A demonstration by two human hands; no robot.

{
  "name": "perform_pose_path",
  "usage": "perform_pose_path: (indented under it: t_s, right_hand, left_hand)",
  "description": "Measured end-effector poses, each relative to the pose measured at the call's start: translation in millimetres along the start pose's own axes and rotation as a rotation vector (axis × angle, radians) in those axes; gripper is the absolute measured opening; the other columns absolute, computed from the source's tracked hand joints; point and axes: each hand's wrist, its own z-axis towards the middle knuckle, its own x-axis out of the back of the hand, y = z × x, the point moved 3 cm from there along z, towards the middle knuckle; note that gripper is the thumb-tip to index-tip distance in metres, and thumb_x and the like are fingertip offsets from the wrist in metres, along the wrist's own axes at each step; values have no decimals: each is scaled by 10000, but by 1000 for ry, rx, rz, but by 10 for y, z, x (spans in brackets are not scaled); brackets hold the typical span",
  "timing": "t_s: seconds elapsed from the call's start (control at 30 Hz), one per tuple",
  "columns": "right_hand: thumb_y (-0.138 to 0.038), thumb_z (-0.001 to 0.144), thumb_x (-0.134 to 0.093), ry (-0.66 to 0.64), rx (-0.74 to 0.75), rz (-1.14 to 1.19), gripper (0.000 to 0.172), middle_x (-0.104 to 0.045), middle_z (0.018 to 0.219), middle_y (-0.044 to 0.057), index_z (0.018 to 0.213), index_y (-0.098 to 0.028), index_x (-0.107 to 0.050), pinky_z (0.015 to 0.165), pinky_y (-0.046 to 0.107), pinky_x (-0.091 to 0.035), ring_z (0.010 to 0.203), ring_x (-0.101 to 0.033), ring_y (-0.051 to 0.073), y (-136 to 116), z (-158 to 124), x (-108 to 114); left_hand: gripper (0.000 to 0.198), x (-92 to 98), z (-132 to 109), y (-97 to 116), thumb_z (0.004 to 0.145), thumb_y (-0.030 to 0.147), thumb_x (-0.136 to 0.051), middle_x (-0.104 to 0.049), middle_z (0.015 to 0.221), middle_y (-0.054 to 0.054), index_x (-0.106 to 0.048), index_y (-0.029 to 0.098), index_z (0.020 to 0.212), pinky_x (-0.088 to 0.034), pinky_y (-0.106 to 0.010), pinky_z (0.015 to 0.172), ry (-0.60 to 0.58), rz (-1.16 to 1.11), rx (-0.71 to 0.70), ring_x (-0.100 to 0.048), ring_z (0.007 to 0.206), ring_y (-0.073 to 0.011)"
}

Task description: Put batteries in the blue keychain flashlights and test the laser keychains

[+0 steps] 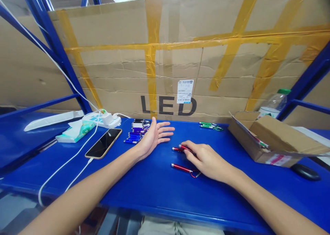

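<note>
My left hand [154, 134] is open, fingers stretched out and palm turned to the right. It stands on edge beside a row of pen-sized metal keychain lights: blue ones [134, 137] in front, then purple [139, 130], white [139, 125] and black [140, 120] ones behind. The hand partly hides their right ends. My right hand [207, 159] is closed, thumb and fingers pinching a red keychain light [185, 147] at table height. Another red one [176, 149] lies against it, partly covered by the fingers. Nearer me, a separate red keychain light [181, 168] lies with its clip towards my wrist.
Several green keychain lights [209, 126] lie at the back of the blue table [154, 190]. An open cardboard box [257, 149], a bottle [274, 104] and a black mouse [306, 172] are on the right. Left are a phone [104, 143], tissues [76, 131], a power strip [110, 119] and loose cables.
</note>
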Motion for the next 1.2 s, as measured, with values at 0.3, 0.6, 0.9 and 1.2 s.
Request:
perform_pose_path:
  t_s: [0.3,0.6,0.9,1.2]
  right_hand:
    - [-354,1145,-325,75,-114,-134,302,-727,774,32,1133,-238,-604,609,315,-302,653,-671,233,135,24,5]
    - [-324,1139,-360,-70,12,-138,298,-735,774,27,984,-242,-601,616,309,-318,654,-670,214,-33,-1,-33]
    - [-342,1144,-351,24,-219,-313,321,-809,924,92,1193,-228,-647,603,318,-289,767,-758,284,183,36,8]
    - [-333,1141,-371,-35,-42,-90,283,-793,976,57,1208,-241,-631,707,323,-415,848,-744,248,-12,2,-5]
  left_hand:
    - [836,-12,-18,-8,1027,825,-235,-698,1436,-193,-638,186,1386,-500,-498,1116,-15,-5,14,-653,1323,-349]
    - [840,-9,-3,4,1041,803,-220,-698,1424,-216,-620,152,1391,-545,-447,1024,0,-15,1,-673,1280,-339]
    - [834,-12,-8,-4,1032,816,-233,-704,1422,-200,-631,178,1393,-516,-482,1076,-19,2,5,-667,1290,-348]
    - [819,-21,-15,17,1040,806,-216,-706,1419,-200,-631,177,1363,-523,-482,1061,-5,10,-8,-669,1287,-349]
